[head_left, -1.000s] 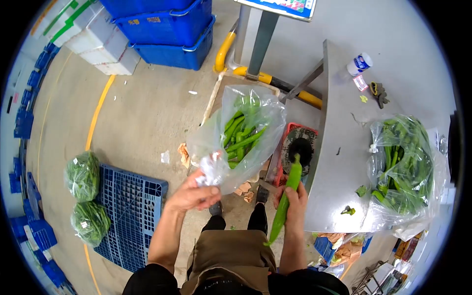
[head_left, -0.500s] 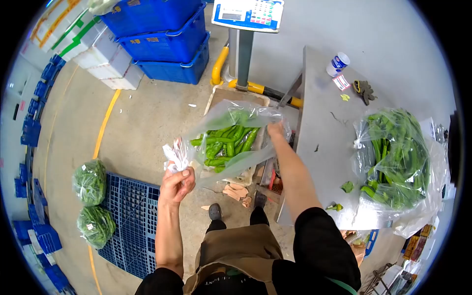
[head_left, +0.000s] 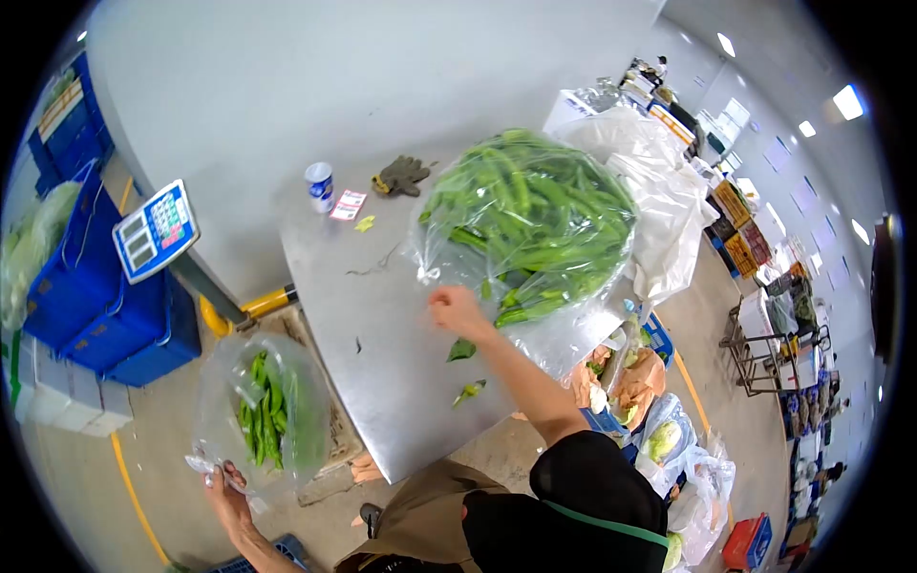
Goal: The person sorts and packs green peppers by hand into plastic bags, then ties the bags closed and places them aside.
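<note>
1. One smaller bag (head_left: 215, 396), clear plastic, with long green peppers (head_left: 263, 420) inside, left of the metal worktop (head_left: 382, 392); one larger bag (head_left: 540, 215), packed with similar green produce, lying on the worktop.
2. Left hand (head_left: 227, 495): grip closed on the smaller bag's bunched edge, at lower left; support beneath the bag cannot be told.
3. Right hand (head_left: 458, 310): above the worktop, just beside the larger bag; fingers curled, grip blurred, so whether it pinches anything cannot be told.
4. Near the right hand: dark leaf (head_left: 461, 350) and green scrap (head_left: 469, 392).
5. Toward the wall: cup (head_left: 321, 188), printed label (head_left: 348, 205), glove (head_left: 401, 177).
6. Far left: scale display (head_left: 156, 232), beside blue crates (head_left: 81, 286).
</note>
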`<state>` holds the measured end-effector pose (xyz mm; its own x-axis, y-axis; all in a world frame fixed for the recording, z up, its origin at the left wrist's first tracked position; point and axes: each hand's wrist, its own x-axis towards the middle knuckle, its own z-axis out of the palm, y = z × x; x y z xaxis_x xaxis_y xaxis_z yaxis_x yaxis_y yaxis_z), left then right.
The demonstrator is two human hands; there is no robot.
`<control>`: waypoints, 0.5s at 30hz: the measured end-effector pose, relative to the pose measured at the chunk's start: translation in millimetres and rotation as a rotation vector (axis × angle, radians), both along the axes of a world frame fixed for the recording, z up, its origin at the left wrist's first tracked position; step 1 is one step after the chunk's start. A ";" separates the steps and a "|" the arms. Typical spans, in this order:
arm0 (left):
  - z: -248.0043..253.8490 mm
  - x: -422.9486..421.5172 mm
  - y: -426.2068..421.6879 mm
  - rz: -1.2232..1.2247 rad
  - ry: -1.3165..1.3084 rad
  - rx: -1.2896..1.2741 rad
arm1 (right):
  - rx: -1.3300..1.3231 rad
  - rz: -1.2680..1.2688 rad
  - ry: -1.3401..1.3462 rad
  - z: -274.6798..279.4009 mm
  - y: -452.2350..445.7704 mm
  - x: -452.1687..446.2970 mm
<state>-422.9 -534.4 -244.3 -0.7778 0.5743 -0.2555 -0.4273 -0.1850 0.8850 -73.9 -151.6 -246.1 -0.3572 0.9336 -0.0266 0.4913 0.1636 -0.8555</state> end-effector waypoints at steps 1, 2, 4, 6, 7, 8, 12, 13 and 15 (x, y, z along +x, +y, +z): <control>-20.0 -11.3 -4.6 -0.092 0.063 -0.016 | -0.182 -0.158 0.092 -15.4 18.7 35.5; -23.8 -10.3 -2.6 -0.078 0.066 -0.052 | -0.289 -0.277 0.047 -22.1 36.5 65.5; -25.6 -3.3 5.0 -0.042 0.071 -0.130 | -0.397 -0.459 0.056 -31.4 63.6 103.6; -26.5 4.3 11.2 0.005 0.078 -0.165 | -0.394 -0.575 0.162 -37.9 85.0 122.7; -25.0 8.2 15.7 0.031 0.076 -0.174 | -0.388 -0.459 0.168 -29.3 98.1 125.0; -23.7 13.2 18.5 0.059 0.071 -0.189 | -0.104 -0.401 0.098 -22.7 111.8 122.9; -11.6 31.5 30.5 0.061 0.125 -0.243 | 1.036 -0.212 -0.296 35.2 163.2 108.9; -10.9 33.1 33.0 0.068 0.125 -0.251 | 1.046 -0.209 -0.445 52.4 171.0 109.0; -11.8 36.3 35.6 0.082 0.132 -0.255 | 1.063 -0.204 -0.743 76.3 183.9 112.5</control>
